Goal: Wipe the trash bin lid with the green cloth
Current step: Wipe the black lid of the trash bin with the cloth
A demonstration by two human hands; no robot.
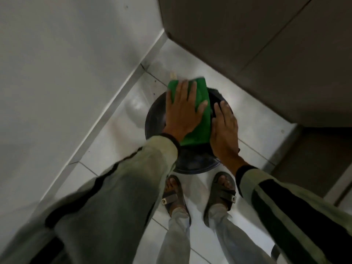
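Trash bin lid (pixel 192 164), dark, on floor near wall corner. Green cloth (pixel 202 121) pressed flat atop under open left hand (pixel 182 113); right hand (pixel 224 132) flat, steadying rim. Risk: bin sliding if pushed hard.

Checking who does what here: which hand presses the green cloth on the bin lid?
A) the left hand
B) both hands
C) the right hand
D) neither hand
A: the left hand lies flat on the green cloth, while the right hand rests bare on the dark trash bin lid beside it.
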